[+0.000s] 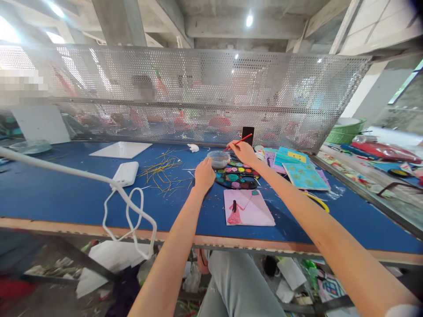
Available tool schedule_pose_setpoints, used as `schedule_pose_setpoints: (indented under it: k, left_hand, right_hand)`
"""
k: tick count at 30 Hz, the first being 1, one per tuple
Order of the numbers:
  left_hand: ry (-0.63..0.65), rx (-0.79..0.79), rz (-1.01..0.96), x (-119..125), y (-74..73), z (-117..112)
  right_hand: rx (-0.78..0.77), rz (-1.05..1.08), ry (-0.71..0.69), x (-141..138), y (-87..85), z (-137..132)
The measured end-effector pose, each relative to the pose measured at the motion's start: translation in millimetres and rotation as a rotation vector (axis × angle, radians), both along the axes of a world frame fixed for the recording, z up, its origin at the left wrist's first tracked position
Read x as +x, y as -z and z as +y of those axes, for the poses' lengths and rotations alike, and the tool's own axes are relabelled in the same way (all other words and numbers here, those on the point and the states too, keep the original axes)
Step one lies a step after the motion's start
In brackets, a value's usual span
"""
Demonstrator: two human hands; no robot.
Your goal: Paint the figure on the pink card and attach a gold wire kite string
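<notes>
Blue bench [59, 191]: white board [120, 149], power bank [125, 174], dry stems [161, 174], paint palette [236, 179], pink card [259, 211], teal cards [306, 176].

On the table [49, 185], left to right: power bank [125, 174], dried stalks [161, 174], plastic bowl [218, 159], paint palette [236, 179], painted cards [306, 176]. Palette lies just right of and before the bowl; painted paper [247, 208] lies before the palette. Phone [247, 135] stands behind the palette, near the perforated metal screen [211, 79] along the table's far edge. White board [120, 149] lies behind the stalks. Cable [128, 220] runs from the power bank over the table's front edge. Left hand [205, 175] is on the bowl; right hand [243, 152] holds a paintbrush [239, 141] just beside it.
</notes>
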State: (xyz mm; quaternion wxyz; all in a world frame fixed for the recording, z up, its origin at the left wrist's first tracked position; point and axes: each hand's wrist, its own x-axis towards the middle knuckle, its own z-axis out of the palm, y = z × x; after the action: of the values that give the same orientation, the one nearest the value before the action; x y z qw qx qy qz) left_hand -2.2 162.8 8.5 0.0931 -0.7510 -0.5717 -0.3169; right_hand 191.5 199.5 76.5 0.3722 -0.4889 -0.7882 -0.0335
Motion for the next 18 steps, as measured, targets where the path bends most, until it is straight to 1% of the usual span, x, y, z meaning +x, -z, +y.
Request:
schedule_pose_setpoints:
  k: [4, 7, 11, 18]
  left_hand:
    - [0.005, -0.001, -0.009, 0.0, -0.3, 0.7]
    - [0.007, 0.001, -0.012, -0.4, 0.3, 0.9]
    - [0.004, 0.005, -0.015, -0.8, 0.9, 0.6]
    - [0.003, -0.005, -0.009, -0.1, -0.8, -1.5]
  right_hand:
    - [-0.039, 0.036, -0.007, 12.5, -1.4, -1.7]
    - [-0.069, 0.033, -0.013, 13.4, -5.1, -3.8]
    - [-0.061, 0.055, 0.020, 13.0, -8.8, -7.4]
    - [-0.083, 0.125, 0.019, 18.9, -7.7, -10.1]
